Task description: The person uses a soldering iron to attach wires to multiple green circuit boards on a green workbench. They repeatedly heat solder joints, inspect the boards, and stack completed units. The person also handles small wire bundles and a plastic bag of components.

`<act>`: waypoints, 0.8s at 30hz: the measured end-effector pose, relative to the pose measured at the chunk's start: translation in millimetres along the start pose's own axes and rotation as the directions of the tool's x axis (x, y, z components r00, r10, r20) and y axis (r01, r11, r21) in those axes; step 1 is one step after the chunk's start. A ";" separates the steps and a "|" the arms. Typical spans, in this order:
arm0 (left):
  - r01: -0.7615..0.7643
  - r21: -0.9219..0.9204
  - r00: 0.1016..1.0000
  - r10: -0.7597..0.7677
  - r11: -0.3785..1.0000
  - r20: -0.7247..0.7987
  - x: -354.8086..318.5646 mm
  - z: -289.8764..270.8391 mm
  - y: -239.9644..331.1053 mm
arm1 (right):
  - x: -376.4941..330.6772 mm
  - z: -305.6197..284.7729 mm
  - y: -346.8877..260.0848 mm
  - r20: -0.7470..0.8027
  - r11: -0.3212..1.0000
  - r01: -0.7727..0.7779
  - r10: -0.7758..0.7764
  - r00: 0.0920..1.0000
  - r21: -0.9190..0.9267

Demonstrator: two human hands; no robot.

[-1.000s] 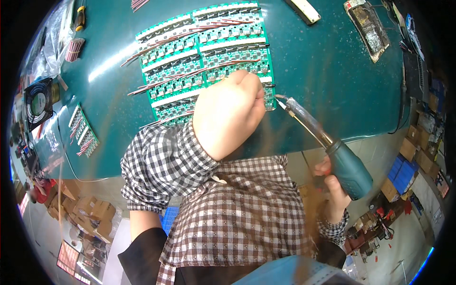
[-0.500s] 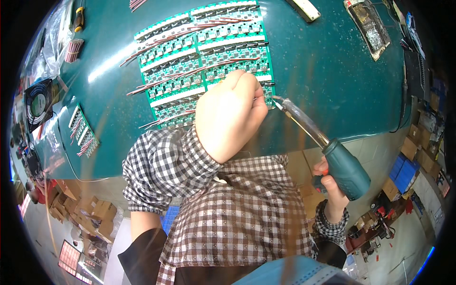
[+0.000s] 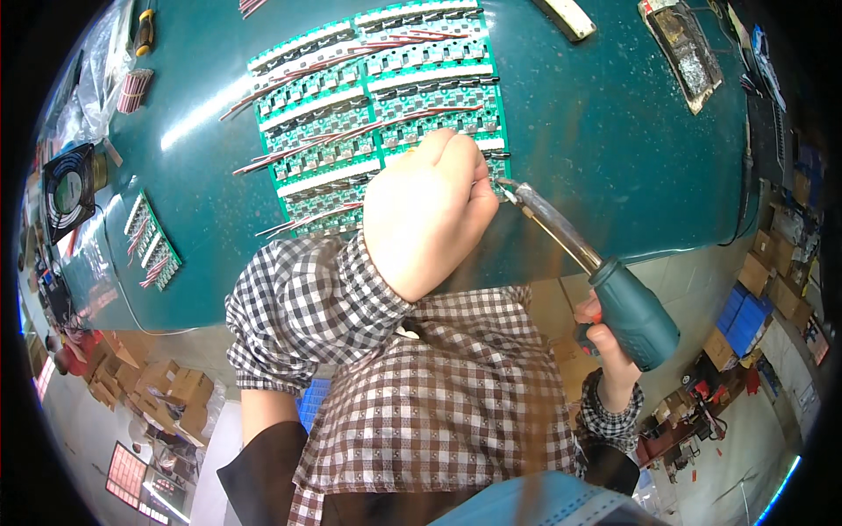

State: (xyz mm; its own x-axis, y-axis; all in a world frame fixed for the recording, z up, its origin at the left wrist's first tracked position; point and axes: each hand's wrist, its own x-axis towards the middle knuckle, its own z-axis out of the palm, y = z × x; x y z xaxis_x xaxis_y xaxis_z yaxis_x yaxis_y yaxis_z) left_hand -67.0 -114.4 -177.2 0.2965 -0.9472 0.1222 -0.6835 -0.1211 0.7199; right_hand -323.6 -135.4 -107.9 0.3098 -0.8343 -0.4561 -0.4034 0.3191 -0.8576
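My left hand (image 3: 430, 215) rests over the lower right part of a green circuit board panel (image 3: 377, 112). Its fingers are pinched at the board's edge on what looks like a thin wire, mostly hidden by the fingers. My right hand (image 3: 612, 346) is wrapped around the red-trigger handle of a green soldering gun (image 3: 633, 311). The gun's long metal barrel slants up to the left, and its tip is at the board's right edge, close beside my left fingertips. Red, black and white wires (image 3: 351, 131) lie in rows across the panel, their loose ends hanging past its left side.
On the green table (image 3: 605, 131), a smaller wired board (image 3: 151, 241) and a black fan (image 3: 70, 193) stand at left. A wire bundle (image 3: 134, 91) and a screwdriver (image 3: 145, 33) are beyond. A dirty metal tray (image 3: 682, 53) sits far right, a white-topped bar (image 3: 566, 17) at the back.
The soldering gun has shifted slightly left, bringing its tip nearer my left fingertips. My left hand stays nearly in place, still pinched at the board.
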 end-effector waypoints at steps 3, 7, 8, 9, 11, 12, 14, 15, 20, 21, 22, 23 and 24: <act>-0.001 0.000 1.000 0.001 1.000 0.001 0.1 0.9 0.5 | -1.9 0.6 -0.7 -0.018 1.000 -0.024 0.025 1.000 0.011; 0.009 -0.004 1.000 -0.009 1.000 0.006 0.6 -0.5 1.3 | 1.2 -0.7 6.0 0.006 0.997 0.070 -0.070 0.998 -0.018; 0.004 -0.007 1.000 -0.004 1.000 0.002 0.8 -0.3 1.2 | 1.5 -0.3 5.6 0.005 0.997 0.070 -0.070 0.998 -0.021; 0.000 -0.010 1.000 0.000 1.000 -0.001 1.1 0.0 1.0 | 1.7 -0.2 5.3 0.003 0.997 0.070 -0.070 0.998 -0.025; 0.001 -0.014 1.000 -0.001 1.000 -0.004 1.0 0.0 0.6 | 2.6 -2.2 6.2 0.029 0.995 0.086 -0.084 0.996 -0.051; 0.006 -0.015 1.000 -0.006 1.000 -0.001 1.2 -0.3 0.9 | 3.0 -3.5 6.5 0.041 0.994 0.094 -0.091 0.995 -0.065; 0.009 -0.016 1.000 -0.009 1.000 0.005 1.2 0.2 0.8 | 1.7 -5.2 8.2 0.039 0.990 0.122 -0.119 0.992 -0.074; 0.009 -0.017 1.000 -0.009 1.000 0.008 1.1 0.4 0.4 | 1.1 -5.7 8.7 0.038 0.988 0.136 -0.133 0.990 -0.079; 0.008 -0.013 1.000 -0.008 1.000 0.007 0.9 -0.8 0.1 | 0.1 -0.9 4.0 -0.013 0.991 0.127 -0.128 0.992 -0.032; 0.009 -0.016 1.000 -0.009 1.000 0.006 0.8 -1.4 -0.2 | 0.0 -0.1 3.1 -0.017 0.991 0.133 -0.133 0.991 -0.034; 0.008 -0.020 1.000 -0.008 1.000 0.005 0.8 -1.4 -0.3 | -0.7 -0.2 3.7 -0.023 0.993 0.117 -0.117 0.993 0.006; 0.009 -0.026 1.000 -0.008 1.000 0.007 0.8 -1.3 -0.5 | -2.0 -0.5 4.9 -0.028 0.994 0.101 -0.099 0.995 0.047; 0.008 -0.031 1.000 -0.008 0.999 0.010 0.7 -1.2 -0.7 | -3.2 -0.3 5.7 -0.034 0.993 0.084 -0.082 0.996 0.088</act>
State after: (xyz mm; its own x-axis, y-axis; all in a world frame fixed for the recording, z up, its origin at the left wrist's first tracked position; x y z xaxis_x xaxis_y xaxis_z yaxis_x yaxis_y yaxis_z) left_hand -65.5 -114.6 -176.8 0.2948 -0.9493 0.1096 -0.6598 -0.1192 0.7419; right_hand -327.1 -131.0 -111.2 0.3122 -0.8724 -0.3761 -0.2987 0.2856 -0.9106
